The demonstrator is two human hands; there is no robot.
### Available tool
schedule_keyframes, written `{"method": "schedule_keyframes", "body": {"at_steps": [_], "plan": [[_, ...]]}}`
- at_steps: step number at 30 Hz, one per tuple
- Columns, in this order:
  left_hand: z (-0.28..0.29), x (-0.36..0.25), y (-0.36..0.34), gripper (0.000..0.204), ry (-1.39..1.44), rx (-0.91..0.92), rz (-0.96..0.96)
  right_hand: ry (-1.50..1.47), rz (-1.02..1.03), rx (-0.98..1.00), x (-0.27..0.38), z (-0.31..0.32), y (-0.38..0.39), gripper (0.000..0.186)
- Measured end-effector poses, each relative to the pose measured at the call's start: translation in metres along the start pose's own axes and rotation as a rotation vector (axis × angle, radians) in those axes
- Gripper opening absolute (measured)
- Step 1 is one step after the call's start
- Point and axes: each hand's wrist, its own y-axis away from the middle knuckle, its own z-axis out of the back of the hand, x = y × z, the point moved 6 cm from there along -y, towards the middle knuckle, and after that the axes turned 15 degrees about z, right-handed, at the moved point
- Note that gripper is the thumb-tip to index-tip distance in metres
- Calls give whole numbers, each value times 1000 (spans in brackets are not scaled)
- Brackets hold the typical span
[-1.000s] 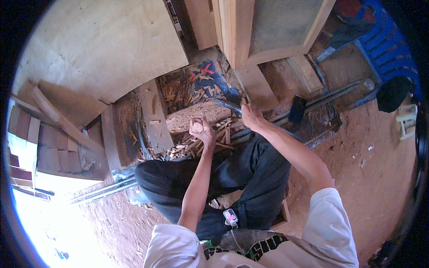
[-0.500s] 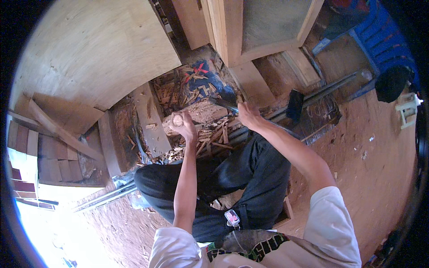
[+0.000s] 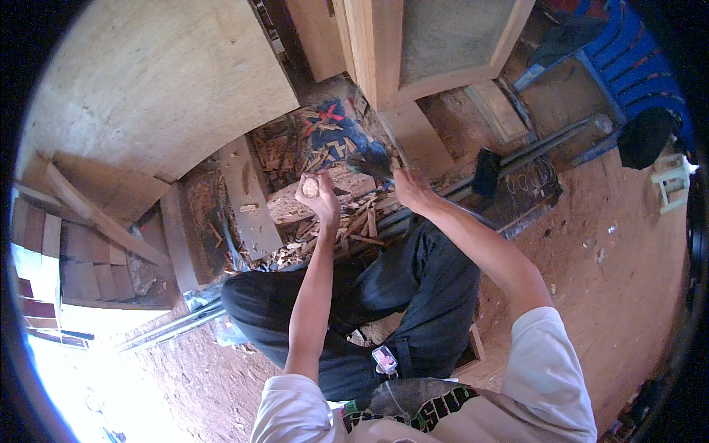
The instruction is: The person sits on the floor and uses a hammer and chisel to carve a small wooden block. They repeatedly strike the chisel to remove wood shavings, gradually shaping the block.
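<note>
My left hand (image 3: 322, 198) is closed around what looks like a chisel (image 3: 311, 187); only the round, pale wooden end of its handle shows, pointing up, and its lower part is hidden. Beneath that hand lies a pale wooden block (image 3: 284, 210) in a bed of wood chips (image 3: 362, 221). To the right, my right hand (image 3: 411, 188) grips a hammer (image 3: 373, 166) by the handle. Its dark head is smeared by motion and points left, toward the chisel, with a gap between the two.
A large plywood sheet (image 3: 162, 74) stands at the far left. A wooden frame with a panel (image 3: 377, 74) rises at the back. Planks (image 3: 251, 196) lie left of the block. A blue chair (image 3: 642, 66) and a small white stool (image 3: 670, 184) stand at the right.
My left hand has moved a little right and up with the chisel, nearer the hammer. The hammer's head has turned in my right hand, which stays nearly in place.
</note>
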Motion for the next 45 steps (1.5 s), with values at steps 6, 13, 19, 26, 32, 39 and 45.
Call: {"method": "schedule_keyframes", "body": {"at_steps": [6,13,19,26,32,39,45], "plan": [[2,17,2,50,-2,-27,115,-16,-8,0,-3,1,1,18],[6,21,6,60,-8,-35,104,-38,-34,11,-3,2,0,18],[9,29,14,64,31,-94,153,-63,-54,51,-5,-1,-2,16],[14,39,12,61,6,-80,81,-42,-58,53,-3,2,-1,17],[8,43,6,34,-211,83,-53,-38,-84,39,-4,0,-1,19],[3,36,15,22,-31,-30,-153,-42,-93,74,-6,-6,-1,22],[9,26,1,16,-276,96,-139,-49,-77,52,-5,-2,1,25]]}}
